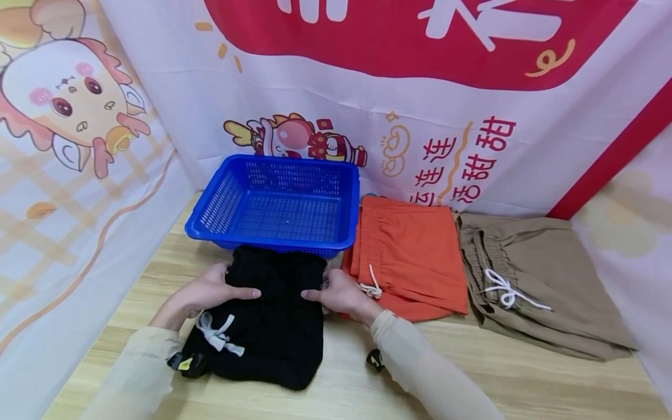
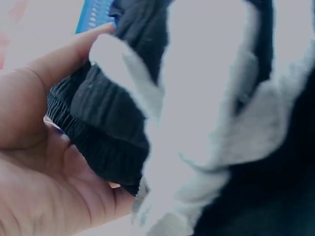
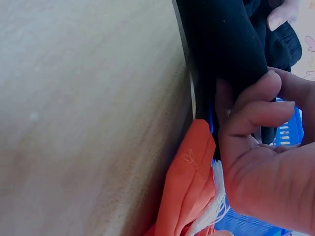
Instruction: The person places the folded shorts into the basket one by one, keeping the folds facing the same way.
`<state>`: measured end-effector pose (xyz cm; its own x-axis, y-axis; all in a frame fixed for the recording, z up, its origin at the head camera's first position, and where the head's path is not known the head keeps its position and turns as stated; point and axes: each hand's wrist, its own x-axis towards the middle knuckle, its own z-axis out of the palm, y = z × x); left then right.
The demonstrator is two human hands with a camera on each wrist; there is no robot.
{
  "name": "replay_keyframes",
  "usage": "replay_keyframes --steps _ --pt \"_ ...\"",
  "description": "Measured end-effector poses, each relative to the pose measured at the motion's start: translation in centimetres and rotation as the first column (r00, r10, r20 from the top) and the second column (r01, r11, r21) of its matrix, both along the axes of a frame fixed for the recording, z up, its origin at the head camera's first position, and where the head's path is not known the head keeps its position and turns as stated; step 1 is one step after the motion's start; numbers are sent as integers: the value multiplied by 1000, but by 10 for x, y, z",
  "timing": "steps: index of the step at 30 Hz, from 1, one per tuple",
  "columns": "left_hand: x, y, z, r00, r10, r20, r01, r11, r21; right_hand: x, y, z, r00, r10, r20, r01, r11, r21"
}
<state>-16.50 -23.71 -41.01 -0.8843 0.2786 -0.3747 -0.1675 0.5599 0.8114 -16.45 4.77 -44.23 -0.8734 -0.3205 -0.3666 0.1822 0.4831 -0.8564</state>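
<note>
Folded black drawstring shorts (image 1: pixel 278 344) lie in front of the blue basket, a pale grey bow (image 1: pixel 217 335) at their left side. My left hand (image 1: pixel 210 289) grips their far left edge, thumb on top and fingers beneath the gathered waistband (image 2: pixel 106 118). On the opposite edge my right hand (image 1: pixel 341 291) holds the cloth, thumb on top, with curled fingers (image 3: pixel 256 115) at the fold. The far edge of the shorts overlaps the front rim of the basket (image 1: pixel 273 245) in the head view.
Folded orange shorts (image 1: pixel 415 256) lie close to my right hand, their white cord (image 3: pixel 211 206) beside it. Brown shorts (image 1: pixel 546 280) with a white bow lie farther right. A printed cloth (image 1: pixel 315 81) hangs behind the wooden table (image 1: pixel 525 385).
</note>
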Motion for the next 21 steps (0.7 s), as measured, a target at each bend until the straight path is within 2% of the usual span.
replay_keyframes --steps 8,15,21 --pt "13 13 18 998 -50 -36 50 999 5 6 12 3 997 -12 78 23 989 -148" --pt "23 24 36 983 -144 -110 129 983 -128 11 27 5 987 -39 159 73 974 -215" --pt "29 30 46 958 -242 -152 234 970 -70 12 43 9 983 5 185 42 968 -249"
